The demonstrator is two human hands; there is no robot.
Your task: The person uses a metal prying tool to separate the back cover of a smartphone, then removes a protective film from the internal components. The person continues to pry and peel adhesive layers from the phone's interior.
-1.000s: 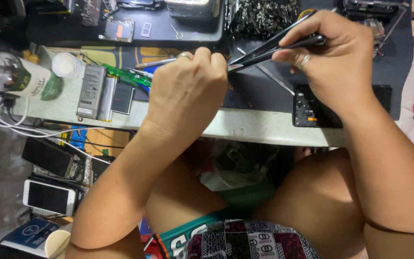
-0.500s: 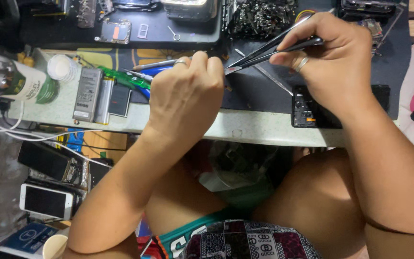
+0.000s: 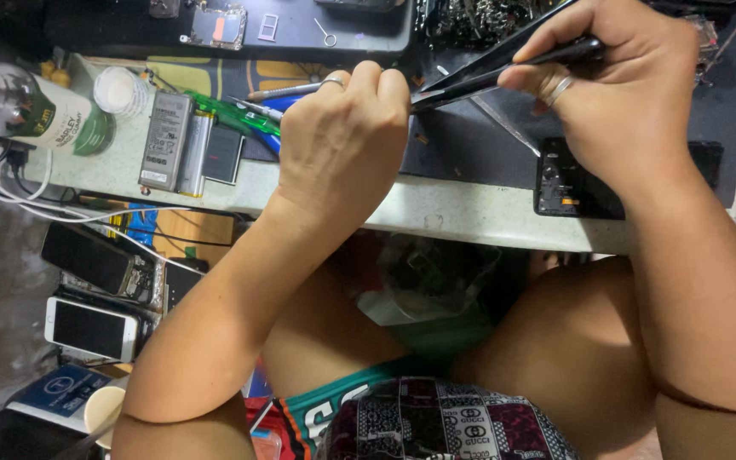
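Tweezers between both hands

Right hand grips black tweezers beside fisted left hand.

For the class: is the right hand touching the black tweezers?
Touching. The head view shows the right hand pinching the black tweezers between thumb and fingers, with no gap.
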